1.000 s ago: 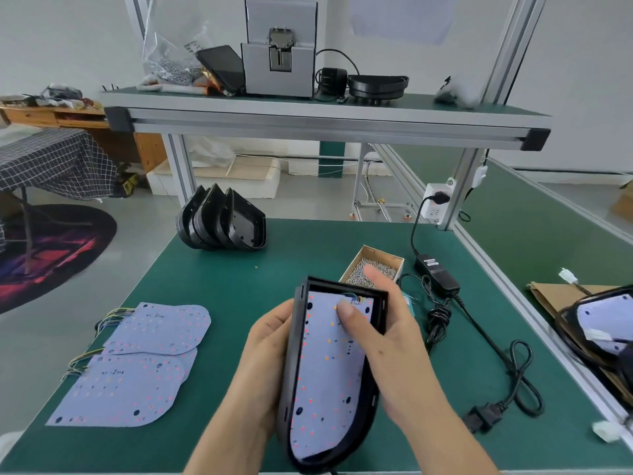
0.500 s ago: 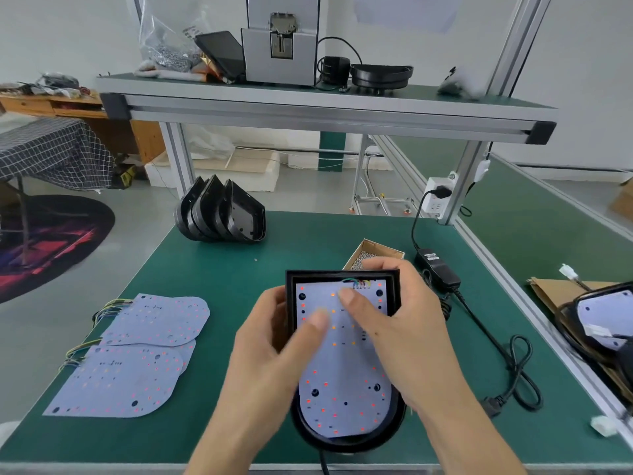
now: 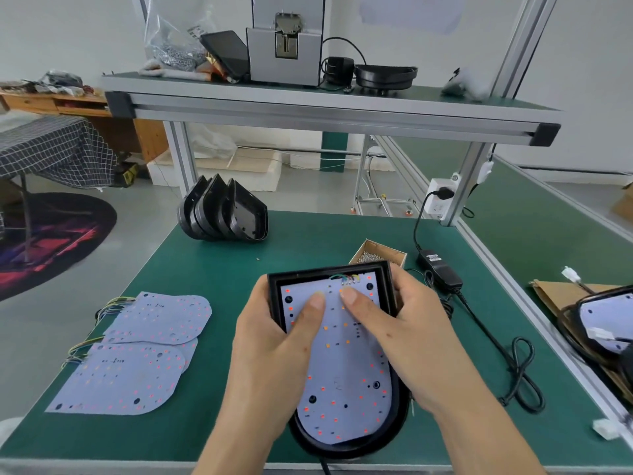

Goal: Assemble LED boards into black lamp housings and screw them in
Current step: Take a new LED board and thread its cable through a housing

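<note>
Currently both hands cradle the black lamp housing (image 3: 329, 274) low over the green bench (image 3: 205, 269): left hand (image 3: 274, 351) and right hand (image 3: 407, 341) each wrap fingers around a side wall, thumbs pressing the LED board (image 3: 346, 382) lying inside. Best to press evenly until it sits flat, keeping the coloured wires (image 3: 344, 278) unpinched. Screw box (image 3: 378, 257) sits just beyond.

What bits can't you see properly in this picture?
Head view only:
- Lamp housing: its sides sit behind the left hand and right hand.
- LED board: both thumbs cover its upper part.
- Box of screws: the housing hides its front; screws too small.
- Right-edge lamp: cut off, blurred.
</note>
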### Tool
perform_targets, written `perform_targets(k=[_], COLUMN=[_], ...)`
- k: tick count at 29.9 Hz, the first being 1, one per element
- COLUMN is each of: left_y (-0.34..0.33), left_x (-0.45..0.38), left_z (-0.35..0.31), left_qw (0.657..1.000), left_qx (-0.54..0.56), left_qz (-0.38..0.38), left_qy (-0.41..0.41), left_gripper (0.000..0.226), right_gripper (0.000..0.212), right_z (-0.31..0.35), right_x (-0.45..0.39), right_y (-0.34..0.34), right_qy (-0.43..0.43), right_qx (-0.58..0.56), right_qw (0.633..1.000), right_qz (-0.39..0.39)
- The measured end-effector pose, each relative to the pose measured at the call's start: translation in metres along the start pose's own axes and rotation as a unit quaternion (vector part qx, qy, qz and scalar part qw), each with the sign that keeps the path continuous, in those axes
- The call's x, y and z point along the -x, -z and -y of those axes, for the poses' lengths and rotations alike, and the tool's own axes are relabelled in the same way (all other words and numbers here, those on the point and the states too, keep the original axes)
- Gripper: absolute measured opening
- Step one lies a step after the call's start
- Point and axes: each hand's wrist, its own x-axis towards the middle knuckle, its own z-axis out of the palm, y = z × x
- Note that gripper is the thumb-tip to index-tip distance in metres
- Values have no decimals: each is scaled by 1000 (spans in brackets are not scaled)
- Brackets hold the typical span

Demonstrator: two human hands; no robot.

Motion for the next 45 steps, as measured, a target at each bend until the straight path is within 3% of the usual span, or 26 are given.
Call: perform_targets(k=[13, 16, 21, 23, 25, 29, 31, 34, 38, 45], left_y=[-4, -4, 10, 13, 9, 4, 4, -2, -5, -6], left_x=[3, 3, -8, -13, -11, -4, -1, 4, 5, 6], left_z=[-2, -1, 5, 6, 5, 8, 12, 13, 3, 7], left_qw=[999, 999, 998, 998, 998, 992, 995, 992, 990, 990], left_qx=[-5, -6, 61, 44, 25, 51, -31, -114, -139, -138], left_qz=[-45, -45, -1, -13, 43, 112, 100, 59, 24, 10], left_qy=[-14, -13, 35, 30, 36, 40, -5, -9, 8, -5], left_gripper=[16, 18, 60, 53, 40, 58, 49, 8, 19, 21], right_gripper=[11, 19, 22, 19, 18, 11, 10, 16, 27, 21], right_z=[-3, -6, -8, -8, -9, -12, -15, -16, -16, -15], right_x=[0, 3, 3, 3, 3, 1, -1, 0, 1, 3], right_y=[-3, -7, -2, 1, 1, 3, 8, 8, 3, 4], right_qy=[20, 26, -6, -30, -45, -42, -30, -13, 5, 7], right_qx=[18, 10, -69, -108, -123, -83, -28, -25, -24, 24], right_qw=[1000, 1000, 997, 993, 991, 993, 993, 994, 995, 996], right_qz=[-5, 11, -33, -35, -29, -76, -108, -101, -100, -83])
